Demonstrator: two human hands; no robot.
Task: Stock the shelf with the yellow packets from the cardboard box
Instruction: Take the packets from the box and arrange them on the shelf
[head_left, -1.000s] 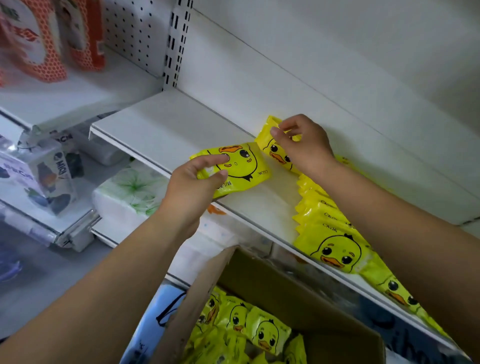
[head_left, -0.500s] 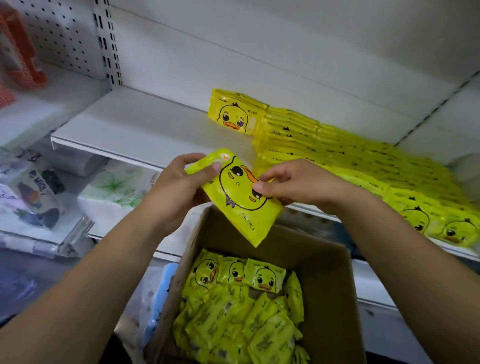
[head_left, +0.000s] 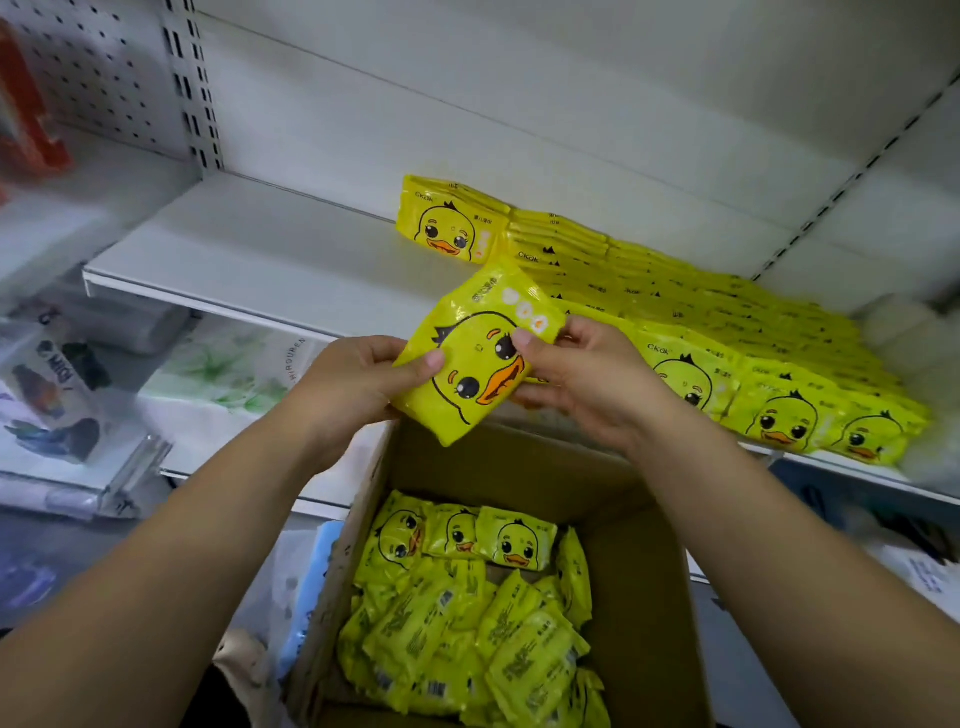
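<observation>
The cardboard box (head_left: 641, 561) stands open below the front edge of the white shelf (head_left: 249, 260), its brown walls plain and matte. Inside lies a loose heap of yellow packets (head_left: 467, 629), glossy, flat and soft-looking. Three along the box's far side show a cartoon duck face. The rest lie back-up with print and barcodes, too jumbled to count. One more packet (head_left: 478, 364) is held up over the far wall of the box, just in front of the shelf's front edge, tilted with the duck face towards me. The left hand (head_left: 353, 384) pinches its left edge, thumb on the front and fingers curled behind. The right hand (head_left: 587, 379) pinches the right edge the same way. On the shelf, stocked packets (head_left: 727, 338) stand packed together in rows from the back wall to the front edge on the right part. Three duck faces show along the front edge and one at the back row's left end (head_left: 447, 226). The full number I cannot tell. On the lower shelf to the left lie white soft packs (head_left: 223, 374) with a green leaf print.
</observation>
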